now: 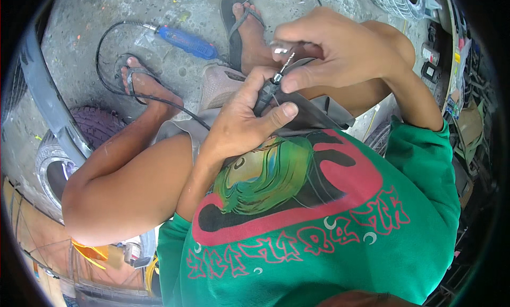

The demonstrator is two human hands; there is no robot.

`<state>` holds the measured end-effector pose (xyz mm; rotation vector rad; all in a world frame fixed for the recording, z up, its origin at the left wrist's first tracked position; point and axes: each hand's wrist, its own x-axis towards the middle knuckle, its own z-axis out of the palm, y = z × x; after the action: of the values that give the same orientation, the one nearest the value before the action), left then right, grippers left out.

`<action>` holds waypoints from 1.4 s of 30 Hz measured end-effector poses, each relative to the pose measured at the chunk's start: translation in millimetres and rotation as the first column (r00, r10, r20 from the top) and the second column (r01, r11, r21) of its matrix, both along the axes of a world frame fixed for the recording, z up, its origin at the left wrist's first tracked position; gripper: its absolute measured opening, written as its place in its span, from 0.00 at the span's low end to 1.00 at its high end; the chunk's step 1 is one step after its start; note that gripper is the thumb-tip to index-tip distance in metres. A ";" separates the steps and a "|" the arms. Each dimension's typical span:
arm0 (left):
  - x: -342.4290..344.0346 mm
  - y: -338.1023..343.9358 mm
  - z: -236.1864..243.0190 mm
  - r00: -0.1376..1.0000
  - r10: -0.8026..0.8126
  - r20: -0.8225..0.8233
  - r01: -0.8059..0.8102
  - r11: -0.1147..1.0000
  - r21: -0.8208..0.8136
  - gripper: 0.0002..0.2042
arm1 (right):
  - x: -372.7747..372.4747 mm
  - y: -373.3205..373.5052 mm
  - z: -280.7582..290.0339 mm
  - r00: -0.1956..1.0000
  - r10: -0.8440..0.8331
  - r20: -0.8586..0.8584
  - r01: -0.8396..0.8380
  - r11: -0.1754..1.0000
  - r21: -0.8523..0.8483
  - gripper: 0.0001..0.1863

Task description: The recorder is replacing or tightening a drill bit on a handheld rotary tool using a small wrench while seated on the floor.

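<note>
My left hand [241, 118] is wrapped round the dark handpiece [264, 98] of a rotary tool, held above my lap with its tip pointing up and away. A thin spiral drill bit [288, 62] sticks out of its silver collet [277, 77]. My right hand [334, 49] curls round the bit, the thumb beside the collet. Something small and shiny shows at its fingertips; what these fingers pinch is not plain. A black flexible shaft [178, 106] runs from under my left hand to the blue tool body [186, 42] on the floor.
Tyres [95, 123] lie at the left beside a grey curved panel [53, 99], with another tyre [396, 1] at the top right. Small containers [429, 54] stand by the right edge. My sandalled feet [247, 28] rest on the concrete floor [127, 12].
</note>
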<state>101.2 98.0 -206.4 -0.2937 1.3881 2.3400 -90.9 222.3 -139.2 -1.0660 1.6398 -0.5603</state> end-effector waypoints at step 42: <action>15.2 11.0 -7.1 0.997 -0.007 -0.083 0.049 0.860 0.508 0.24 | -0.3 15.6 44.1 0.819 0.394 -0.418 -0.490 0.859 -0.150 0.08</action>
<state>116.4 109.1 -213.6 -0.0229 0.7400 2.6064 -91.1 237.9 -95.1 -1.7807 1.5792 -0.2588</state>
